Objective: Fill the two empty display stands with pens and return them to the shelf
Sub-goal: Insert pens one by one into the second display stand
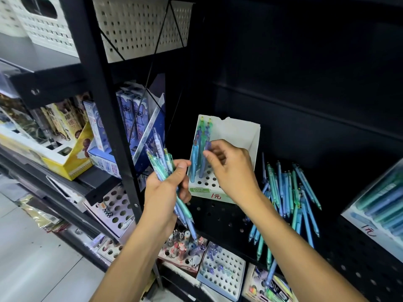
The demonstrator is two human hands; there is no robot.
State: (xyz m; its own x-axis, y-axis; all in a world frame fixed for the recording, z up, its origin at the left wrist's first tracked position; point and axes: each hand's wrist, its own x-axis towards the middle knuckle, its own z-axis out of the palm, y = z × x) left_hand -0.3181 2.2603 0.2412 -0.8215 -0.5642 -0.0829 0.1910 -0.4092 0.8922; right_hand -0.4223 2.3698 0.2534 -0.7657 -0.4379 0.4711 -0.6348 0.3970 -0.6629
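Note:
A white cardboard display stand (237,136) with a perforated base stands on the black pegboard shelf (220,216). Several blue and green pens (199,149) stand in its left holes. My right hand (229,168) is over the stand and pinches a purple-blue pen (206,158) standing at those holes. My left hand (166,192) grips a bundle of blue and green pens (162,162) just left of the stand. A loose pile of blue and teal pens (287,199) lies on the shelf to the right.
A filled pen stand (379,210) sits at the far right edge. A black upright post (104,101) divides this bay from boxed goods (65,149) on the left. Perforated pen trays (220,269) fill the lower shelf. White baskets (139,25) sit on top.

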